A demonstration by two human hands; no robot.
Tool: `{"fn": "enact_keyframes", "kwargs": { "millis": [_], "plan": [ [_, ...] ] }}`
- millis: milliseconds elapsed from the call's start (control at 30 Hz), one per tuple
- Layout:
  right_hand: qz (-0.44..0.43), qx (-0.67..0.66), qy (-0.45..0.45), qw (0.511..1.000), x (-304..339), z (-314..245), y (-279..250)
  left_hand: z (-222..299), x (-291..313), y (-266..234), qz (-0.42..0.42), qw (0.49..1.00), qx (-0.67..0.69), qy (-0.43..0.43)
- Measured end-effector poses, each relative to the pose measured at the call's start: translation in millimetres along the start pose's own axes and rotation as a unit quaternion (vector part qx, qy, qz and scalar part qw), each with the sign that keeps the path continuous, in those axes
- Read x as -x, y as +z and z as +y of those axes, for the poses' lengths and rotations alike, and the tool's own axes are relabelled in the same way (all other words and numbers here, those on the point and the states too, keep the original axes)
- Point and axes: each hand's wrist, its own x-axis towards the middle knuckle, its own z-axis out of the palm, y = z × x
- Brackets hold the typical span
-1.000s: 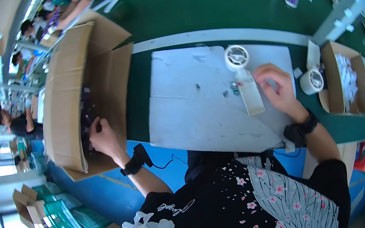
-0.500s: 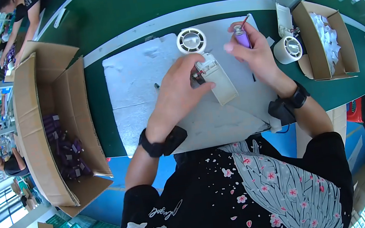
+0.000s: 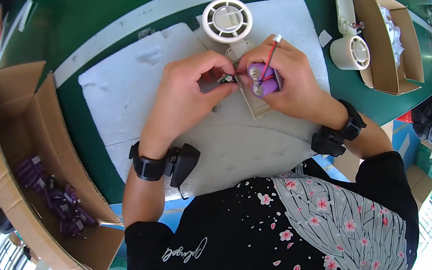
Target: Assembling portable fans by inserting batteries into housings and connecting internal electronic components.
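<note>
A pack of purple battery cells (image 3: 263, 79), with red and black wires ending in a white plug, is gripped in my right hand (image 3: 295, 71). My left hand (image 3: 180, 93) pinches a small green circuit board (image 3: 226, 79) by its edge, and the fingertips of both hands nearly meet there. Beneath them lies a cream handheld fan (image 3: 227, 20), its round grille pointing away from me. Its open handle shell (image 3: 258, 108) is partly covered by my hands. All of this rests over a white foam sheet (image 3: 125, 81).
On the left stands an open cardboard box (image 3: 4, 181) with several purple battery packs (image 3: 59, 196) inside. At the right, a second fan (image 3: 349, 54) with its casing open sits beside a smaller carton (image 3: 375, 52) of white pieces. A pale rail (image 3: 155, 19) crosses the green table behind the foam.
My right hand has brought the battery pack left, over the fan handle. My left hand has let go of the handle and now pinches the circuit board. The view has shifted closer.
</note>
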Motion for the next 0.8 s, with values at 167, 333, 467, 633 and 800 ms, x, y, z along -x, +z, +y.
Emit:
{"fn": "enact_keyframes", "kwargs": {
  "millis": [167, 333, 467, 633, 800],
  "plan": [
    [-0.011, 0.016, 0.010, 1.000, -2, -2, 3, 3, 0, -6, -0.025, 0.999, 0.000, -0.024],
    [-0.026, 0.042, 0.003, 0.999, 0, -1, 3, 1, 0, -8, -0.024, 1.000, 0.014, 0.008],
    [-0.038, 0.057, -0.011, 0.998, 1, -2, 2, 0, 3, -12, -0.025, 0.999, -0.022, 0.031],
    [-0.037, 0.073, -0.021, 0.996, 1, -4, 3, -1, 8, -8, -0.001, 0.992, -0.104, 0.078],
    [-0.038, 0.080, -0.031, 0.996, 2, -7, 2, 5, 10, -5, -0.018, 0.995, -0.083, 0.056]
  ]
}}
